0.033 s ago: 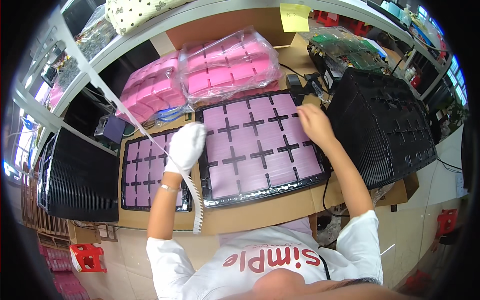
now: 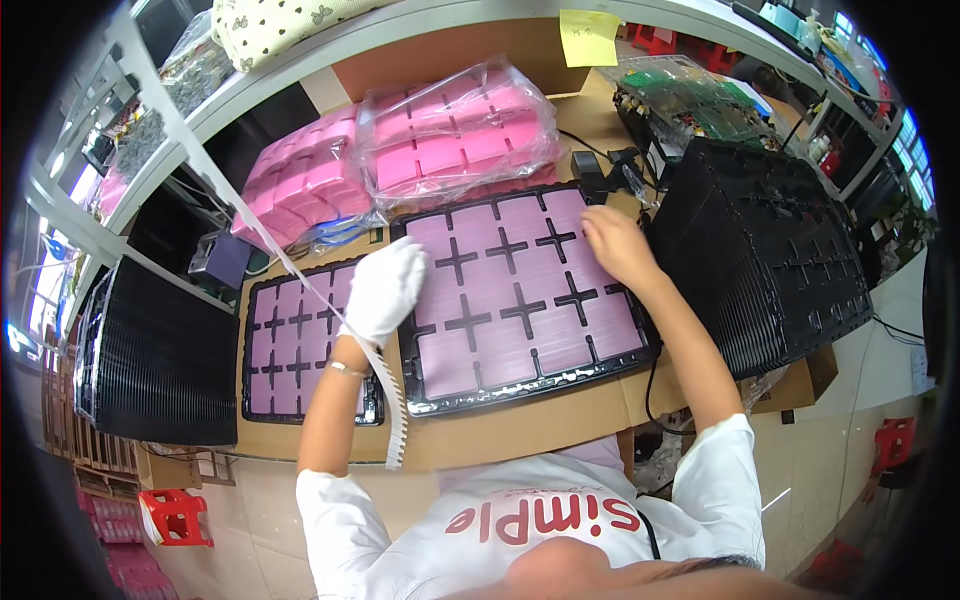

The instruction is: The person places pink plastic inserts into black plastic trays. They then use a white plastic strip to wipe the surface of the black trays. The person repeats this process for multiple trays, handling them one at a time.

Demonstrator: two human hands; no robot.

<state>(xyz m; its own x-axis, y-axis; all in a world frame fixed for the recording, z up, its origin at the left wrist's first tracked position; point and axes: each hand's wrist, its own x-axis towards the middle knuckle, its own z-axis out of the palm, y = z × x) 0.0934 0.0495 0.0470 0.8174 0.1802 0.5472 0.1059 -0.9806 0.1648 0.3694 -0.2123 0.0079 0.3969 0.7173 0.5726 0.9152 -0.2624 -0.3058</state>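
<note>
In the middle of the table lies a black plastic tray (image 2: 520, 387) with a pink foam sheet (image 2: 495, 280) in it, cut with cross-shaped openings through which black ribs show. My left hand (image 2: 387, 290), in a white glove, rests at the sheet's upper left edge with its fingers bunched together. My bare right hand (image 2: 622, 245) is at the upper right edge, fingers curled down onto the sheet. What the fingertips hold, if anything, is hidden. To the left, partly under my left forearm, lies a second black tray (image 2: 318, 415) with a pink sheet.
Stacks of black trays stand left (image 2: 165, 350) and right (image 2: 765, 260). Behind are pink foam stacks (image 2: 305, 170), one in a clear plastic bag (image 2: 460, 130). A white toothed strip (image 2: 388, 385) hangs across the left forearm. Circuit boards (image 2: 690, 95) lie at the back right.
My left hand has shifted slightly right, further over the pink sheet. My right hand has moved a little left onto the sheet. The trays stay in place.
</note>
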